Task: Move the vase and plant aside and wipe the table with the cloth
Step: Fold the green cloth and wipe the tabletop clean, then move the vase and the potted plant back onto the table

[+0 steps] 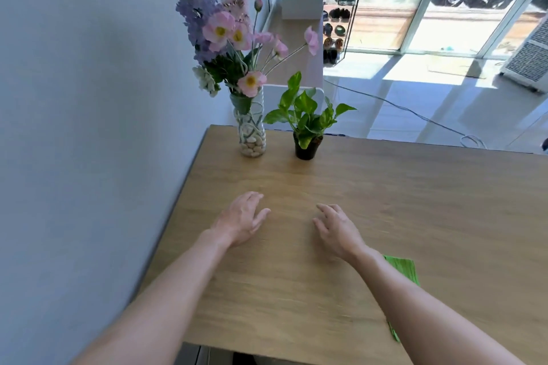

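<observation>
1. Left hand (241,218) and right hand (333,228) hover low over the desk (415,201) at centre, fingers loosely spread, each grip empty, palms turned inward. Whether they touch the wood cannot be told.
2. Vase (251,127) with tall flowers stands at 12 o'clock from the left hand, near the far edge. Potted plant (307,133) sits just beside it, toward 1 o'clock, the two apart.
3. Green cloth (404,275) lies at 5 o'clock from the right hand, partly hidden under that forearm.
4. Step in hand, by my reading: reach for vase and plant; nothing moved yet.
5. Doing it well: take the vase low on the glass body, not by the stems; it looks top-heavy, with pebbles loose in the base. Lift straight, keep it upright. Take the plant by its black pot, beneath the leaves.
6. In the way: wall (89,127) close at 9 o'clock, so the right side offers room. Leaves reach toward the vase; separate them before lifting.
</observation>
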